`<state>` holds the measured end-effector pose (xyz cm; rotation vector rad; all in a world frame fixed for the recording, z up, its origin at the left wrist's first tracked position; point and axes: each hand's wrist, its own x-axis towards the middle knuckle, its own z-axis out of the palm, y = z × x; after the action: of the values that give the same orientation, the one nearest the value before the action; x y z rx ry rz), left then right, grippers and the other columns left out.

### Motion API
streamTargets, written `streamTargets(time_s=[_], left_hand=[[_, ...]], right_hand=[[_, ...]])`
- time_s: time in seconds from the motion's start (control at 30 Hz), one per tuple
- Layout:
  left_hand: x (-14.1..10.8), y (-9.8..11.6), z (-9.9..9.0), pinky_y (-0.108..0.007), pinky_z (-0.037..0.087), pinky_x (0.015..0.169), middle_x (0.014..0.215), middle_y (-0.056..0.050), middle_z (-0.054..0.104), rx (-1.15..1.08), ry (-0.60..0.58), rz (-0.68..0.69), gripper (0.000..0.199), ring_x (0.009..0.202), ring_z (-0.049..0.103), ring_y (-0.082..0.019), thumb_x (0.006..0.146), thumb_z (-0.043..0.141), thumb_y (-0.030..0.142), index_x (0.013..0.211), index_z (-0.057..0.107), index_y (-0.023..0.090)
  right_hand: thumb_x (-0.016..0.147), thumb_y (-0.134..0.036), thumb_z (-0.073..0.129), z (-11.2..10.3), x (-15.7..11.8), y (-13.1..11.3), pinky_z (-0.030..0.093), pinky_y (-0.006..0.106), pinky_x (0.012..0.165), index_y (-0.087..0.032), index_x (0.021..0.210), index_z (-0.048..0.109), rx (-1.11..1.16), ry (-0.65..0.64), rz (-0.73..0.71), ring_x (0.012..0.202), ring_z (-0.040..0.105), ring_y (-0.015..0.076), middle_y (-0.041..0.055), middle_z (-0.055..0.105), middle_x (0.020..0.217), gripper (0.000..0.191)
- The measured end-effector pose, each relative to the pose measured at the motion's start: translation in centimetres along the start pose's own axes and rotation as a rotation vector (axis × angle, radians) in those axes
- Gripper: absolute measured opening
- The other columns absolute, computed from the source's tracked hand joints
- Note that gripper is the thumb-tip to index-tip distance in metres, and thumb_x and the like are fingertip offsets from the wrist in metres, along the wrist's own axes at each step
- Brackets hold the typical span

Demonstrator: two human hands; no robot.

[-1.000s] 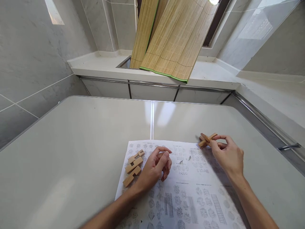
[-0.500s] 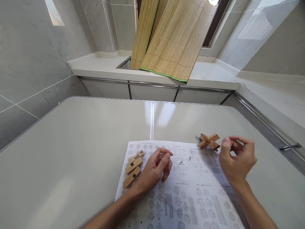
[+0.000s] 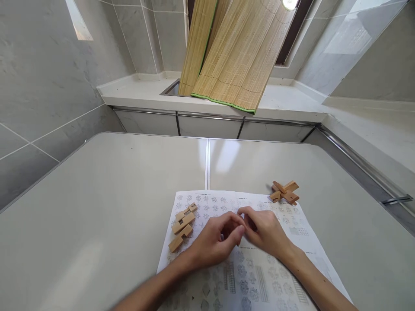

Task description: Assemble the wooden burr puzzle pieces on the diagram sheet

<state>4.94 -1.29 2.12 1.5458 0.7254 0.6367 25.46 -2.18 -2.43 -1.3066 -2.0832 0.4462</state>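
My left hand [image 3: 216,238] is over the middle of a printed paper sheet [image 3: 295,242], its fingers curled toward the thumb. My right hand [image 3: 264,229] meets it there, fingers bent and fingertips touching or nearly touching those of the left. Whatever may lie between the fingertips is hidden. Left of my left hand, several notched wooden pieces [image 3: 183,221] lie in a slanted row on the sheet, one marked with a 3. An assembled cross of wooden pieces [image 3: 284,192] rests at the sheet's upper right edge, beyond my right hand.
The sheet lies on a pale table [image 3: 97,207] with a seam down its middle. Behind the table runs a white ledge [image 3: 145,93], with a bamboo mat [image 3: 240,56] hanging over it. Grey tiled walls stand at both sides.
My right hand has moved left from beside the wooden cross to meet my left hand. My left hand has shifted slightly right and lower. The wooden pieces have stayed in place.
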Motion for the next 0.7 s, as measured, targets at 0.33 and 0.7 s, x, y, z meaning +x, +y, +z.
streamTargets(time_s=[0.33, 0.7], left_hand=[[-4.8, 0.8, -3.5, -0.047, 0.051, 0.102, 0.131, -0.012, 0.062, 0.855, 0.364, 0.178, 0.031, 0.124, 0.057, -0.032, 0.098, 0.064, 0.029, 0.129, 0.06, 0.027], [-8.4, -1.4, -6.4, -0.052, 0.055, 0.097, 0.139, -0.013, 0.06, 0.958, 0.496, -0.195, 0.07, 0.124, 0.061, -0.037, 0.089, 0.072, 0.057, 0.146, 0.045, 0.027]], right_hand=[[0.102, -0.02, 0.05, 0.5, 0.2, -0.1, 0.033, 0.025, 0.055, -0.022, 0.095, 0.065, -0.104, -0.03, -0.084, 0.047, 0.051, 0.0122, -0.0041, 0.06, 0.058, 0.016], [0.101, -0.018, 0.05, 0.7, 0.1, 0.2, 0.03, 0.023, 0.053, -0.02, 0.091, 0.065, -0.102, 0.056, -0.121, 0.046, 0.044, 0.0099, -0.0064, 0.054, 0.054, 0.018]])
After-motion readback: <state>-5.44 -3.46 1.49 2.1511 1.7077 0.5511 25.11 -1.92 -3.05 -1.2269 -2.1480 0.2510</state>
